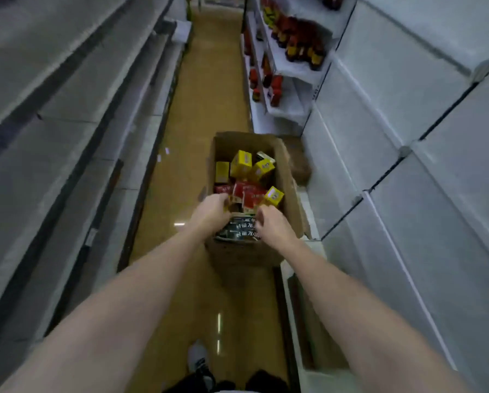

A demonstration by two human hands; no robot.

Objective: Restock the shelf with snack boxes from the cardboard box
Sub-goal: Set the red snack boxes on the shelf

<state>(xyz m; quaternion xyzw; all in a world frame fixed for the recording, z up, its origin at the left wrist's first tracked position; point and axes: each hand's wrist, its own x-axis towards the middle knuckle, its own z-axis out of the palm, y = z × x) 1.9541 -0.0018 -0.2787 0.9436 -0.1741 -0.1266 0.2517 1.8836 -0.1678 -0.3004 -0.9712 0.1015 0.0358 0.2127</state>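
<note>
Overall, restocking appears to be at an early stage. Largest first: the shelves [407, 131] on the right of the aisle are bare along the near bays; only a far bay holds bottles [300, 46]. No snack boxes are visible on any shelf from this view.

Next, the cardboard box [290, 182] stands open on the floor [206, 89], just beside the right-hand shelving. It is largely full: yellow boxes [241, 163] toward the far end, red boxes [247, 191] in the middle, dark boxes [239, 229] at the near end.

Smallest, the hands. Both reach into the carton's near end. The left hand [210, 211] has its fingers curled down among the red boxes; the right hand [271, 224] is curled at the edge of the dark boxes. Blur prevents confirming whether either grip is clamped on a box. Judged remaining work: nearly all of it.
</note>
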